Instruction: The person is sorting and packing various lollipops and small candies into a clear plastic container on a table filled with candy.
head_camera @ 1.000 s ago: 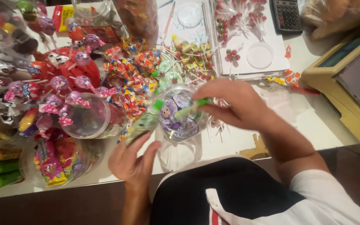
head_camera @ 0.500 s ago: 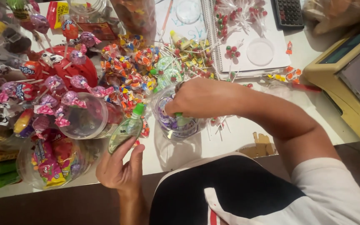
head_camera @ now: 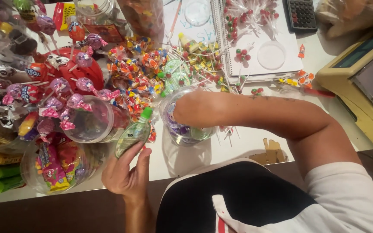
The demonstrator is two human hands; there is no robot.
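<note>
The clear tub (head_camera: 186, 125) stands on the white bench (head_camera: 255, 142), and everything here is placed from it. The right hand (head_camera: 191, 108) is sunk into its open mouth among purple and green wrapped sweets; its fingers are hidden inside, so I cannot tell whether they are closed on anything. Just left of the tub, the left hand (head_camera: 126, 172) holds a flat green packet (head_camera: 132, 131) with a green cap, the fingers (head_camera: 141, 157) curled loosely round its lower end, the packet tilted up toward the tub.

The tub looks like thin, stiff plastic: light, smooth-walled and probably slippery, easy to tip while a hand digs in it. It would be best held round the wall near the base, not by the rim. The packet seems soft and light, likely to bend if pinched hard; a hold along its flat sides near the middle should keep it steady.

Further left of the tub stands a second clear jar (head_camera: 89, 121), with purple-wrapped lollipops (head_camera: 61, 95) fanned around a red stand (head_camera: 76, 71). Beyond the tub lies a heap of orange and yellow lollipops (head_camera: 139, 82). Behind it and to the right is a spiral notebook (head_camera: 260, 43) with a round clear lid (head_camera: 271, 55) on it, then a calculator (head_camera: 301, 15). Far right of the tub sits a yellowish scale (head_camera: 359, 86).
</note>
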